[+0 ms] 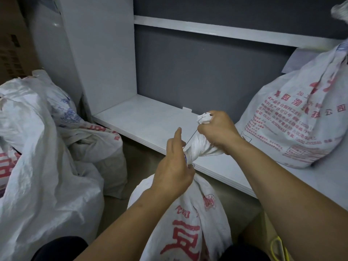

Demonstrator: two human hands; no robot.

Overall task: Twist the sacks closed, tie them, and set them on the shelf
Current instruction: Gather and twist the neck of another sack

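Observation:
A white woven sack [190, 221] with red print stands on the floor in front of me, its neck twisted into a tight rope. My right hand [216, 130] is closed around the top of the twisted neck, whose end sticks out above my fist. My left hand [174, 166] grips the neck lower down, forefinger raised. A thin string [191, 137] runs taut between the two hands. A tied sack [299, 113] with red lettering rests on the white bottom shelf [154, 119] at the right.
Several open, slumped white sacks [37, 140] lie on the floor at the left. The shelf unit has a white side panel [99, 53], a grey back and an upper shelf board [216, 31]. Cardboard boxes [11, 40] stand far left. Something yellow [278, 247] lies bottom right.

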